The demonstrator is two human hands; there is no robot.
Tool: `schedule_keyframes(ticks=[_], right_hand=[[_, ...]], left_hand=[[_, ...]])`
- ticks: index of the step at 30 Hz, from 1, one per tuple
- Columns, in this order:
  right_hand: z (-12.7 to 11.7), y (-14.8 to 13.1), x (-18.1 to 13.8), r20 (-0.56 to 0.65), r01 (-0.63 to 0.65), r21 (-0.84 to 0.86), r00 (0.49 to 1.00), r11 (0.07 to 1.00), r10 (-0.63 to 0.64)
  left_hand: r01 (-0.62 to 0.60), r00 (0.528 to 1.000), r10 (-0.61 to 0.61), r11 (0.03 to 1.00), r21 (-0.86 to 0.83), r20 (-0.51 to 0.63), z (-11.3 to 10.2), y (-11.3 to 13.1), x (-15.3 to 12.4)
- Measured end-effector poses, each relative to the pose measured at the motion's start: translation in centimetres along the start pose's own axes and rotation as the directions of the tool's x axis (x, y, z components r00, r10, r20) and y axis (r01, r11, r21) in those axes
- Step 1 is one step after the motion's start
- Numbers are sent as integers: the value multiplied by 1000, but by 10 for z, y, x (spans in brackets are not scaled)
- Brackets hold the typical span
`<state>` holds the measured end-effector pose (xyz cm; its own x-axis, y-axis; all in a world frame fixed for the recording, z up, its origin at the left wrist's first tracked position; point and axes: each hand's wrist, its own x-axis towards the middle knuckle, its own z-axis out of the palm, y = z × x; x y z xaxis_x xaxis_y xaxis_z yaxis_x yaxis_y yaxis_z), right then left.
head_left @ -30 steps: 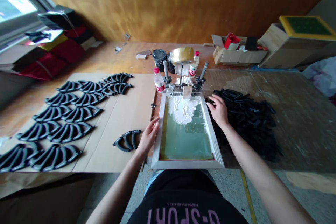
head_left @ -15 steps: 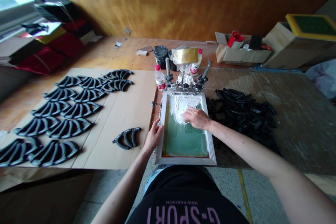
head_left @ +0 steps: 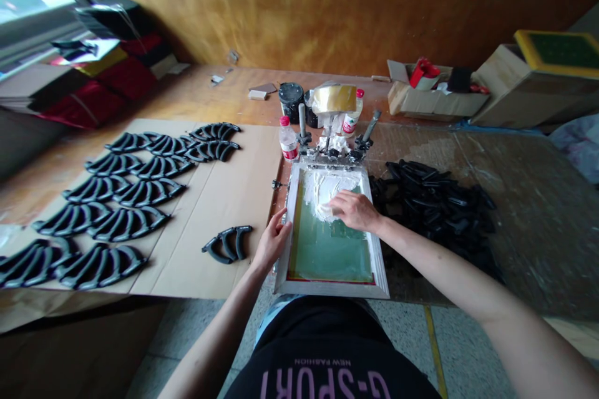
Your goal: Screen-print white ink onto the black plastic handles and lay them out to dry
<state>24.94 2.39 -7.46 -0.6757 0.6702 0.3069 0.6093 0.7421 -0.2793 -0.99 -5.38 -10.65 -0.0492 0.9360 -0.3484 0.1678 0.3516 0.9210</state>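
A pale-framed printing screen (head_left: 332,289) with green mesh (head_left: 327,252) lies at the table's near edge, hinged in metal clamps (head_left: 334,153) at its far end. White paste (head_left: 322,186) covers the mesh's far part. My left hand (head_left: 274,240) grips the frame's left rail. My right hand (head_left: 353,211) is closed over the edge of the paste on a small scraper that its fingers mostly hide. A single black curved plastic piece (head_left: 228,243) lies on cardboard just left of my left hand.
Rows of black curved pieces (head_left: 116,199) lie on a cardboard sheet (head_left: 234,181) to the left. A loose heap of the same pieces (head_left: 435,206) is right of the screen. Behind the clamps stand a small bottle (head_left: 289,140), a black jar (head_left: 290,96) and a tape roll (head_left: 333,98). Cardboard boxes (head_left: 435,100) line the far right.
My right hand left the black heap, moved onto the screen and closed at the white paste. The scraper that stood at the frame's far end is gone from there. My left hand curled onto the rail.
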Motion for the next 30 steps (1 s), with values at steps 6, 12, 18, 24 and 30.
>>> schedule_keyframes(ticks=[6,12,18,24,30], right_hand=[[-44,53,55,-138,-436,-46,894,899,426],[-70,104,3,-263,-757,59,617,651,742],[7,54,-37,6,-504,86,863,859,505],[29,-27,-22,-36,-431,-59,902,900,430],[31,-77,-35,41,-83,68,996,994,80]], left_hand=[[-8,1000,9,999,-49,25,-17,52,-17],[-259,966,248,922,-288,-75,-18,115,0],[-281,959,226,822,-495,-170,4,141,21],[354,925,-240,827,-436,295,41,60,-18],[388,915,-397,811,-439,75,10,-15,-41]])
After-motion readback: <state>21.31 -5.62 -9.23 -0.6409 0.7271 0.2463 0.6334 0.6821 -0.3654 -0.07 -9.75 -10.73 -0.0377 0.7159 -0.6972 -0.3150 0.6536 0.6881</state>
